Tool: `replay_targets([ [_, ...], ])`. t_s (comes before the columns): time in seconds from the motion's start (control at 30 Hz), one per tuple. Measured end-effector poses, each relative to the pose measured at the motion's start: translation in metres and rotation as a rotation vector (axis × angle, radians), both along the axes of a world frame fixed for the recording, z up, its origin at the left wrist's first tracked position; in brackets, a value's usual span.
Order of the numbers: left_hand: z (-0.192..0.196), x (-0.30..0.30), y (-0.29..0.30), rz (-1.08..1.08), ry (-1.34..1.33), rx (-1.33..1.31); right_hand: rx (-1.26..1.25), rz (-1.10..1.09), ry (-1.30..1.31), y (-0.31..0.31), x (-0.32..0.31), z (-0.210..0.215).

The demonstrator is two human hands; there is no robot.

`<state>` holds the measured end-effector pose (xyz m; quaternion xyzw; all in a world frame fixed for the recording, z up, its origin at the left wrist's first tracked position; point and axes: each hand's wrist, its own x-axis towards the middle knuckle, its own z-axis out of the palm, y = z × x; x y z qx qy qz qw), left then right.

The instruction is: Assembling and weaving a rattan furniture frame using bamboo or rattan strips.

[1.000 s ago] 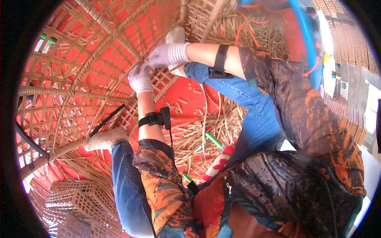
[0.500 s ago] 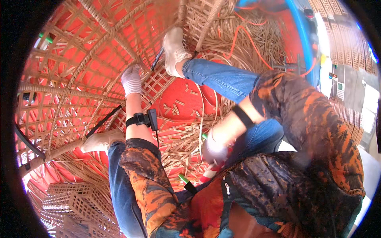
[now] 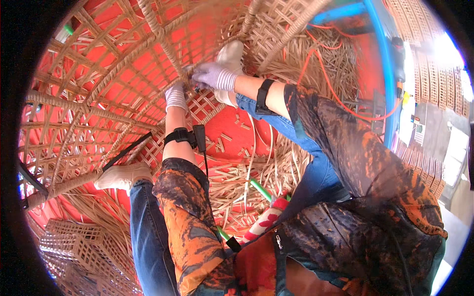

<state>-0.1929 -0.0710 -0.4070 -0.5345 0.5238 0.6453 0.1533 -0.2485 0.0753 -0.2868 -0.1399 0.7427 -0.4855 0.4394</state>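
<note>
A large openwork wicker frame (image 3: 84,106) with cord-wrapped ribs fills the far left side. My left hand (image 3: 176,95), in a striped lavender glove, is closed at a rib crossing near the middle of the frame. My right hand (image 3: 216,76), gloved alike, reaches across beside it with bent fingers at the same crossing. Something small and dark shows between the hands, too small to name. Two green-handled tools lie by my lap: one green handle (image 3: 260,189) beside a red and white cloth (image 3: 264,223), the other green handle (image 3: 223,234) with a black end.
Cut cane strips (image 3: 237,185) litter the red floor covering (image 3: 227,128). My shoes (image 3: 123,176) brace against the frame. Stacked lattice baskets (image 3: 81,246) stand at lower left. At the right are a blue rail (image 3: 382,59), an orange cable (image 3: 340,101) and a power tool (image 3: 397,59).
My right hand has moved from my lap, beside the green-handled tool, forward and left to the wicker frame next to my left hand. The view has shifted slightly.
</note>
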Motion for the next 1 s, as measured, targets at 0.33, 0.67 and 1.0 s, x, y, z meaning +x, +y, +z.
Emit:
replay_targets([
  [0.33, 0.030, -0.011, 0.016, 0.099, 0.107, 0.217, 0.088, -0.204, 0.109, 0.008, 0.005, 0.010],
  [0.67, 0.119, 0.035, 0.068, -0.322, 0.475, -0.864, 0.225, 1.186, 0.637, 0.064, 0.099, 0.033],
  [1.0, 0.063, 0.033, 0.038, 0.047, 0.601, -0.241, -0.041, 1.501, 0.808, 0.060, 0.063, 0.057],
])
